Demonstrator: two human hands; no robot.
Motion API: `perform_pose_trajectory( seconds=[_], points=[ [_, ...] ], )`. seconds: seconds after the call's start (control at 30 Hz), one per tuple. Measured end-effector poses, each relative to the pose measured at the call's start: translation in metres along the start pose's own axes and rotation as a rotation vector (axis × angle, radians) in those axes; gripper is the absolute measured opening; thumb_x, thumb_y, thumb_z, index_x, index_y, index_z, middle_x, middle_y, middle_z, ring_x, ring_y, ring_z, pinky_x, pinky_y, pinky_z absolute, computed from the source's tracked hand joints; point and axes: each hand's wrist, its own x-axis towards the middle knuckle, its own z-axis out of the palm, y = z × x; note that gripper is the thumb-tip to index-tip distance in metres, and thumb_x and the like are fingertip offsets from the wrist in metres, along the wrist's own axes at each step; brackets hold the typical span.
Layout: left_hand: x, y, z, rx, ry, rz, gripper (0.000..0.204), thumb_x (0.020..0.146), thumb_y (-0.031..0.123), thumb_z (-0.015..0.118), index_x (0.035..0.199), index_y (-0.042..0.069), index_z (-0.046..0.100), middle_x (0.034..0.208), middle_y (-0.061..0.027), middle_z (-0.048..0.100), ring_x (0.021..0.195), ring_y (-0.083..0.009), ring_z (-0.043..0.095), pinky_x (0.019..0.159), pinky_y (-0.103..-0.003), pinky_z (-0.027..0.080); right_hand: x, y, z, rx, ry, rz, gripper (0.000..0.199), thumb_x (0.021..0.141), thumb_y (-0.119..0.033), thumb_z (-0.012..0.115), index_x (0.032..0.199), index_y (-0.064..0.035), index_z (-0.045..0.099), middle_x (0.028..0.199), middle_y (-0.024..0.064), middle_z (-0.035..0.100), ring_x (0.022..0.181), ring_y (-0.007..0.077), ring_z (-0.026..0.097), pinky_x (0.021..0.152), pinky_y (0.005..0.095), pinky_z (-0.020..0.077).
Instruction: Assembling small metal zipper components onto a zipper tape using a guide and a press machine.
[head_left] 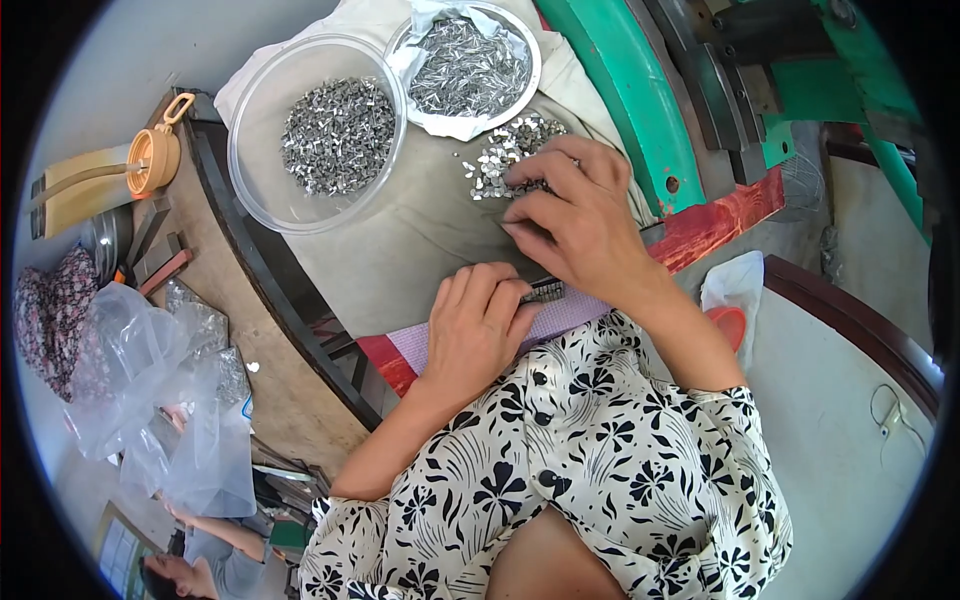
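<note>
The left hand (475, 325) lies palm down at the near edge of the cloth-covered bench (400, 240), fingers curled onto a dark row of small metal pieces (545, 290). The right hand (575, 215) rests fingers-down on the loose pile of metal pieces (505, 150) mid-bench; whether it pinches any cannot be determined. A clear plastic bowl (260, 130) and a white dish (530, 60), both holding metal parts, stand at the far edge.
</note>
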Motion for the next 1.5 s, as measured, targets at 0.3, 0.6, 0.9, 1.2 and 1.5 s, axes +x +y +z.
perform_pose_trajectory(
  seconds=[0.3,0.6,0.9,1.2,1.5],
  points=[
    [-0.005,-0.002,-0.001,0.058,0.002,0.070,0.018,0.078,0.008,0.075,0.092,0.005,0.065,0.102,-0.0077,0.060,0.089,-0.0278,0.057,0.076,-0.038,0.044,-0.054,-0.003,-0.031,0.078,-0.017,0.110,0.018,0.068,-0.013,0.082,0.083,-0.0130,0.072,0.112,0.0017,0.066,0.112,0.0299,0.051,0.096,0.0409,0.0339],
    [-0.008,-0.002,0.001,0.048,0.008,0.099,0.021,0.078,0.005,0.073,0.097,0.004,0.064,0.105,-0.0091,0.060,0.089,-0.0298,0.058,0.077,-0.040,0.046,-0.071,-0.026,-0.011,0.003,-0.065,0.095,0.017,0.066,-0.017,0.081,0.082,-0.0180,0.073,0.112,-0.0070,0.065,0.114,0.0254,0.052,0.096,0.0424,0.0330],
    [-0.008,-0.004,0.000,0.080,0.019,0.137,0.019,0.079,0.005,0.073,0.097,0.003,0.065,0.103,-0.0091,0.061,0.089,-0.0291,0.059,0.077,-0.040,0.047,-0.072,-0.026,-0.012,-0.004,-0.105,0.101,0.017,0.066,-0.018,0.081,0.082,-0.0183,0.075,0.110,-0.0077,0.065,0.115,0.0253,0.051,0.097,0.0430,0.0310],
    [-0.011,-0.005,-0.001,0.022,0.012,0.093,0.025,0.079,0.003,0.074,0.102,0.002,0.064,0.107,-0.0116,0.060,0.091,-0.0320,0.059,0.078,-0.041,0.048,-0.070,-0.025,-0.013,0.073,-0.127,0.151,0.018,0.067,-0.016,0.080,0.084,-0.0179,0.076,0.109,-0.0065,0.065,0.115,0.0270,0.051,0.099,0.0442,0.0298],
    [-0.013,-0.007,-0.004,-0.052,-0.012,0.055,0.029,0.075,0.002,0.078,0.100,0.002,0.064,0.108,-0.0134,0.059,0.095,-0.0341,0.059,0.081,-0.041,0.050,-0.073,-0.023,-0.025,0.014,-0.057,0.165,0.019,0.067,-0.017,0.082,0.085,-0.0188,0.077,0.108,-0.0038,0.067,0.113,0.0283,0.052,0.098,0.0414,0.0334]
  ],
)
